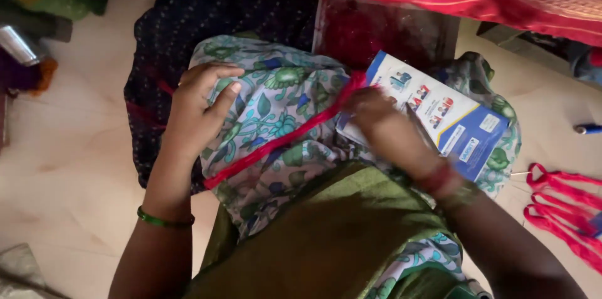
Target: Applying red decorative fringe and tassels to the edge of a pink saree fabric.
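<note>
Pale floor, blue-white booklet (right hand touching)

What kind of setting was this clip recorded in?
Probably a home room where someone sits on the floor doing thread or fabric handwork. Signs: the pale tiled floor, the green-and-blue floral printed cloth with a red cord stretched across it, and loose red thread bundles nearby.

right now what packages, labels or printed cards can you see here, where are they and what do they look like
Printed card or flat packet: lies tilted on the floral cloth right of centre, partly under the right hand; rectangular, white face with a blue border and small coloured pictures.
No other package, sign or screen shows clearly.
</note>
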